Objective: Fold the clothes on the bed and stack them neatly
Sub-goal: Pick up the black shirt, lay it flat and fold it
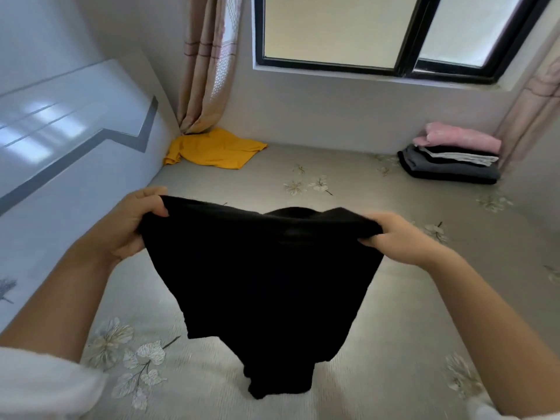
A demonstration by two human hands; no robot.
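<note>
A black garment (pixel 266 283) hangs in front of me above the bed (pixel 378 298), its lower end touching the sheet. My left hand (pixel 127 225) grips its upper left corner and my right hand (pixel 400 237) grips its upper right corner, stretching the top edge between them. A crumpled yellow shirt (pixel 212 150) lies unfolded in the far left corner of the bed. At the far right stands a stack of folded clothes (pixel 451 160), dark grey and black pieces below, a pink one on top.
The bed has a grey sheet with pale flower prints. A glossy white headboard (pixel 60 140) runs along the left side. Behind the bed are a wall, a black-framed window (pixel 403 34) and beige curtains (pixel 206 65) at both corners.
</note>
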